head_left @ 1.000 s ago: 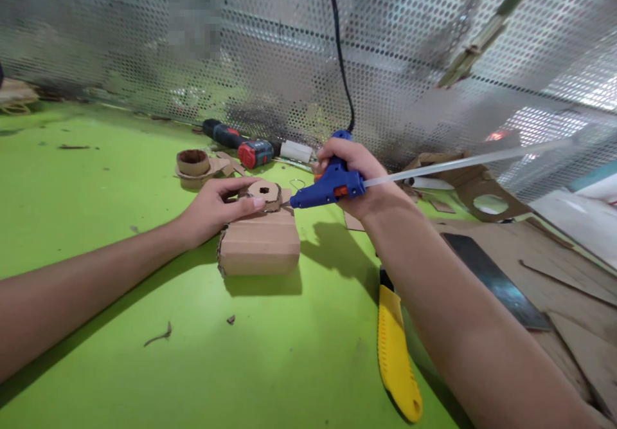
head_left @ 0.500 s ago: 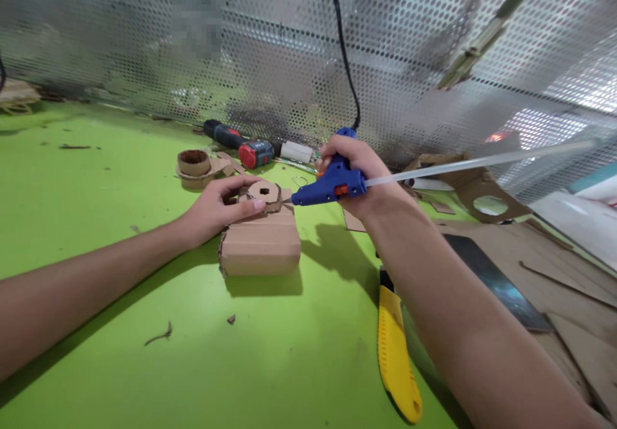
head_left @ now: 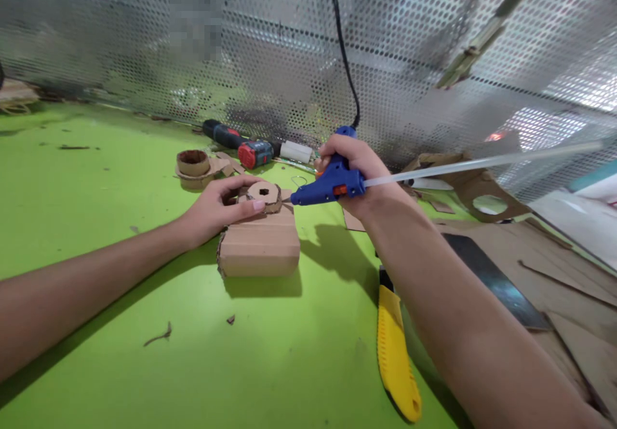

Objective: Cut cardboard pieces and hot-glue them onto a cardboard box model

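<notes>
A blue hot glue gun (head_left: 321, 183) is gripped in my right hand (head_left: 359, 162), its nozzle pointing left at the edge of a small cardboard disc. Out of its back runs a long clear glue stick (head_left: 434, 168). My left hand (head_left: 216, 207) is closed around the round cardboard disc (head_left: 270, 192), which has a dark hole in its middle. Thumb and fingers hold the disc on top of a folded cardboard box (head_left: 260, 242) on the green table. Whether the nozzle touches the cardboard I cannot tell.
A yellow utility knife (head_left: 398, 352) lies near my right forearm. Behind my hands are a cardboard ring (head_left: 193, 164) and a cordless drill (head_left: 241, 143). Cardboard sheets and a dark metal plate (head_left: 496, 281) lie at right. A perforated metal panel (head_left: 270, 49) stands at the back.
</notes>
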The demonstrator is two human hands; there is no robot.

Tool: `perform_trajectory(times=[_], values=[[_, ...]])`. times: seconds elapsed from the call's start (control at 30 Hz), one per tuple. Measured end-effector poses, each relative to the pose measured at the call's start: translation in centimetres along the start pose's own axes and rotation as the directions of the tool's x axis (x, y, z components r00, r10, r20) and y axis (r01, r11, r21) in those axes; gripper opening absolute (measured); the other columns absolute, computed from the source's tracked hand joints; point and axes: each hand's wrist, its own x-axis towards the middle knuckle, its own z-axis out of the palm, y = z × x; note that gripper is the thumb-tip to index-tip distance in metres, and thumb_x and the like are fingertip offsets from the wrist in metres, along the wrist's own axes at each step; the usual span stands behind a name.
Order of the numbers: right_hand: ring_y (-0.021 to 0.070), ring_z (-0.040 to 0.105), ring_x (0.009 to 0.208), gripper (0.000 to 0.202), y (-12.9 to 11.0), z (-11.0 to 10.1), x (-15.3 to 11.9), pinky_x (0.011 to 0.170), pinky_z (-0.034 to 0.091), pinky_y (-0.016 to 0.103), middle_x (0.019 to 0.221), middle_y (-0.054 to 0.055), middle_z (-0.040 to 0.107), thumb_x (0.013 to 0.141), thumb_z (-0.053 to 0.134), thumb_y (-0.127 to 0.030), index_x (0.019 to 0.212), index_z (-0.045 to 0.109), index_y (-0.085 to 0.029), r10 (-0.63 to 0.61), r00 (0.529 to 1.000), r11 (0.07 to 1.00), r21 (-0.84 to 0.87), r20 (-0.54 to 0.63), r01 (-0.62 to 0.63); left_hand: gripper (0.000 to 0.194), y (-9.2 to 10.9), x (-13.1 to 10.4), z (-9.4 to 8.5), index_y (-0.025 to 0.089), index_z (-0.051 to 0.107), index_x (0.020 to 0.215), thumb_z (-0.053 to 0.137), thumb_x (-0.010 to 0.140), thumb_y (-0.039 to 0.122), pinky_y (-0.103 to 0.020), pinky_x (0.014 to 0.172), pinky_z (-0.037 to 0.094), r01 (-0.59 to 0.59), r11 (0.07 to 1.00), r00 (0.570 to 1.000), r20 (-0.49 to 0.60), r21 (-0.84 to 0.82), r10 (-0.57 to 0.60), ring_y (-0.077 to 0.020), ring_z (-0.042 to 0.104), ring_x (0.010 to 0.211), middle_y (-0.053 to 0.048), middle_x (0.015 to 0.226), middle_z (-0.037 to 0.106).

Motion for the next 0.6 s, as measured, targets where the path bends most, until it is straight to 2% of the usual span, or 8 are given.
perform_trajectory(times=[0.17,0.37,0.6], values=[[0.0098,0.047,0.054,0.034,-0.01,-0.04,-0.17,0.05,0.039,0.021,0.058,-0.001,0.052,0.087,0.062,-0.003,0.06,0.051,-0.021,0.028,0.999,0.998,0.048,0.024,-0.029,0.067,-0.01,0.01,0.06,0.022,0.083,0.126,0.093,0.075,0.066,-0.043,0.103,0.064,-0.009,1.0,1.0,-0.014,0.006,0.009,-0.0371,0.077,0.119,-0.011,0.128,0.084],[0.0091,0.047,0.053,0.037,-0.14,0.13,-0.09,0.048,0.039,0.018,0.057,-0.003,0.05,0.087,0.067,-0.003,0.062,0.048,-0.023,0.056,0.998,0.997,0.052,-0.004,-0.055,0.068,-0.08,0.05,0.09,0.024,0.084,0.125,0.094,0.073,0.067,-0.048,0.105,0.064,0.007,1.0,1.0,-0.017,-0.007,-0.007,-0.0395,0.077,0.12,-0.011,0.128,0.084],[0.0103,0.047,0.053,0.035,0.05,-0.34,0.01,0.048,0.038,0.021,0.058,-0.003,0.052,0.084,0.069,-0.005,0.062,0.049,-0.023,0.033,0.999,0.998,0.05,0.021,-0.034,0.067,-0.01,0.02,0.12,0.023,0.083,0.125,0.093,0.074,0.066,-0.044,0.101,0.063,-0.009,1.0,1.0,-0.019,0.006,0.009,-0.0367,0.077,0.117,-0.01,0.125,0.084]])
